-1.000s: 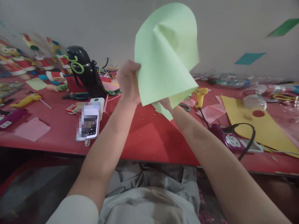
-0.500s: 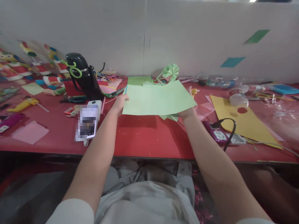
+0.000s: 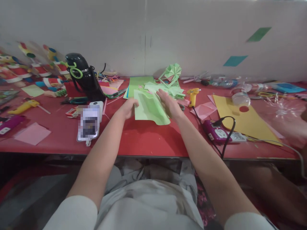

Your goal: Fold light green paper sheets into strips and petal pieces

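A light green paper sheet point(image 3: 151, 110) is held above the red table, its right part bent up and wavy. My left hand point(image 3: 128, 108) grips the sheet's left edge, thumb on top. My right hand point(image 3: 169, 104) lies along the bent right side, fingers stretched out and touching or very near the paper; no pinch shows. Behind the sheet are green paper scraps point(image 3: 177, 91), a folded green paper pinwheel shape point(image 3: 173, 72) and a stack of green sheets point(image 3: 141, 82).
A white phone point(image 3: 89, 124) and black bottle point(image 3: 82, 76) are on the left. To the right are a yellow glue gun point(image 3: 193, 95), purple power strip point(image 3: 214, 131), yellow sheet point(image 3: 231, 119) and plastic bottle point(image 3: 240, 95). Another person's arm point(image 3: 291, 121) shows blurred at far right.
The green sheet went from flat and spread between both hands to bent over. My right hand moved left and inward, its fingers now extended, uncovering the glue gun and scraps.
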Action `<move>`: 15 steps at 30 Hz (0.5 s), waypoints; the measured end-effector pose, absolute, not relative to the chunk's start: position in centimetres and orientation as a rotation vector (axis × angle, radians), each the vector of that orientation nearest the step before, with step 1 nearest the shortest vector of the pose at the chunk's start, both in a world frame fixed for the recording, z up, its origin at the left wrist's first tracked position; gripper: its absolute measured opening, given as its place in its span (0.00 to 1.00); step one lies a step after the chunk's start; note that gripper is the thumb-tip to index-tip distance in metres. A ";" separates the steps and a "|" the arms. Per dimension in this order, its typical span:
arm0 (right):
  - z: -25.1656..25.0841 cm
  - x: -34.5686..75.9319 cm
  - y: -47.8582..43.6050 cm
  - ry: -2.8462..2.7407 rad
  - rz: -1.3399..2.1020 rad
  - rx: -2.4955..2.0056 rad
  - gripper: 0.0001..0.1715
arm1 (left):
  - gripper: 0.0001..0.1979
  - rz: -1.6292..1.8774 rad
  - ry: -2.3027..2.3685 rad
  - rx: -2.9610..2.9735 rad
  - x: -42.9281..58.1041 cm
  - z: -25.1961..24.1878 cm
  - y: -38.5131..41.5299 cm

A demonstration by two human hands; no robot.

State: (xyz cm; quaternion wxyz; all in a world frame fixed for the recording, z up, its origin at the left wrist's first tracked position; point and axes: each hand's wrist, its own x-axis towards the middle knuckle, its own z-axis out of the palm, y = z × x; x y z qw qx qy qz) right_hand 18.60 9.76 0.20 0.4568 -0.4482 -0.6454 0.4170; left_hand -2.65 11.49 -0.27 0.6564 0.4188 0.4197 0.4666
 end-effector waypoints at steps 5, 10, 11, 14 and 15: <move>-0.8 17.4 9.1 -1.615 1.141 -0.967 0.47 | 0.17 0.883 0.906 1.014 -1.9 0.1 10.8; -0.6 16.6 8.3 -1.596 1.197 -0.942 0.49 | 0.17 0.869 0.939 1.065 -1.8 0.2 10.5; -0.5 16.5 8.1 -1.598 1.198 -0.948 0.48 | 0.16 0.870 0.937 1.062 -1.8 0.2 10.5; -0.3 16.2 7.7 -1.629 1.156 -0.948 0.46 | 0.16 0.930 0.938 1.052 -1.9 0.3 10.5; -0.2 16.2 7.7 -1.628 1.126 -0.947 0.45 | 0.16 0.967 0.934 1.055 -2.0 0.4 10.6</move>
